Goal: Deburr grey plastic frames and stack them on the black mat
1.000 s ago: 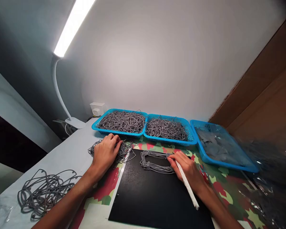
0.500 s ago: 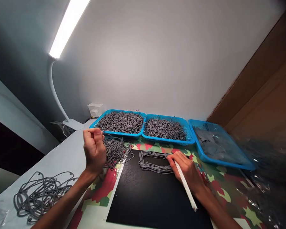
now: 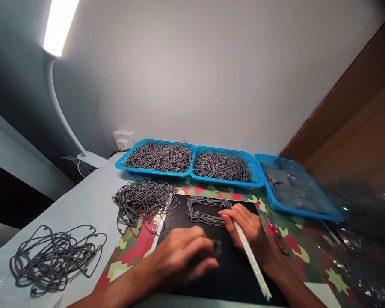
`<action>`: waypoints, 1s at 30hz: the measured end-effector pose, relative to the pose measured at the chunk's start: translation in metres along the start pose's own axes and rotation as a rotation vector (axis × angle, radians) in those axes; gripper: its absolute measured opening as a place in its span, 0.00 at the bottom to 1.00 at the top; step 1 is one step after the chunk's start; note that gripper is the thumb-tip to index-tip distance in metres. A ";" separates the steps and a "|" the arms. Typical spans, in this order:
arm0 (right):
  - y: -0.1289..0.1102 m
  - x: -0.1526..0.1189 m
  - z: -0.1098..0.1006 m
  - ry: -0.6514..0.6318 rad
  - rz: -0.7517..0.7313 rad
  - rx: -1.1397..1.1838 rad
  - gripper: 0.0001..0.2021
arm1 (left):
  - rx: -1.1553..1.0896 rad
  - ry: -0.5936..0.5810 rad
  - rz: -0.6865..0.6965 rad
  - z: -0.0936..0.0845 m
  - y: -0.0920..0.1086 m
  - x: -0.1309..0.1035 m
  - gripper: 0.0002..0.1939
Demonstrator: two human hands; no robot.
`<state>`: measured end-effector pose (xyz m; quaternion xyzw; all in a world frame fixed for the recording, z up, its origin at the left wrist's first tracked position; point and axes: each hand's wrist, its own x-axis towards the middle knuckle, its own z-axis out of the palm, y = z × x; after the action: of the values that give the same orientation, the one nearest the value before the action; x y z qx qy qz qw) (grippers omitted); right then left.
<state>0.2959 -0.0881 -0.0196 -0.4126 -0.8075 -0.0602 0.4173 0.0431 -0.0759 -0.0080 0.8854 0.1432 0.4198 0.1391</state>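
Observation:
My right hand [image 3: 248, 224] is closed around a long stick wrapped in white material [image 3: 252, 259], its lower end slanting down toward me. Its fingertips are by the right end of a stack of thin grey gasket-like frames [image 3: 208, 219], which lies on a black board [image 3: 192, 278]. Over the middle of the board is my left hand [image 3: 184, 252], smeared by motion, with curled fingers. A small dark blurred thing [image 3: 217, 247] shows at its fingertips; I cannot make out what it is. Left of the board lies a loose heap of the same grey frames [image 3: 144, 199].
Larger grey loops [image 3: 57, 256] lie on the white table at left. Two blue baskets [image 3: 154, 173] full of grey frames stand against the wall, with a blue tray [image 3: 308, 214] of flat grey pieces to their right. Red-handled tweezers or pliers [image 3: 278, 237] lie right of the board. A lamp [image 3: 94, 159] stands back left.
My left hand has moved from above the heap at left, down and right over the black board. The right hand stays by the stack with the stick. The whole view has shifted slightly.

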 end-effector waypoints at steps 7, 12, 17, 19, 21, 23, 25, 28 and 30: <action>0.012 0.002 -0.009 -0.136 0.018 0.008 0.19 | 0.032 -0.325 -0.204 -0.022 -0.022 0.012 0.17; 0.004 0.007 -0.026 -0.503 0.068 0.113 0.15 | -0.069 -0.632 -0.368 -0.049 -0.043 0.015 0.15; -0.005 0.012 -0.048 -0.846 0.216 0.234 0.07 | -0.047 -0.738 -0.528 -0.060 -0.045 0.015 0.17; -0.008 0.013 -0.053 -0.924 0.268 0.257 0.08 | -0.088 -0.770 -0.558 -0.064 -0.046 0.016 0.16; -0.009 0.012 -0.055 -0.974 0.307 0.270 0.10 | -0.146 -0.819 -0.591 -0.067 -0.047 0.016 0.15; -0.008 0.008 -0.056 -0.978 0.337 0.267 0.11 | -0.193 -0.848 -0.627 -0.069 -0.047 0.016 0.14; -0.005 0.004 -0.056 -0.953 0.356 0.268 0.10 | -0.223 -0.845 -0.657 -0.070 -0.047 0.016 0.13; 0.003 -0.002 -0.056 -0.907 0.350 0.270 0.10 | -0.250 -0.825 -0.706 -0.070 -0.047 0.017 0.13; 0.007 -0.003 -0.057 -0.875 0.327 0.246 0.09 | -0.267 -0.831 -0.724 -0.069 -0.046 0.017 0.12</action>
<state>0.3377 -0.1104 0.0126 -0.4682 -0.8330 0.2814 0.0882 -0.0070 -0.0180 0.0296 0.8453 0.3165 -0.0239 0.4298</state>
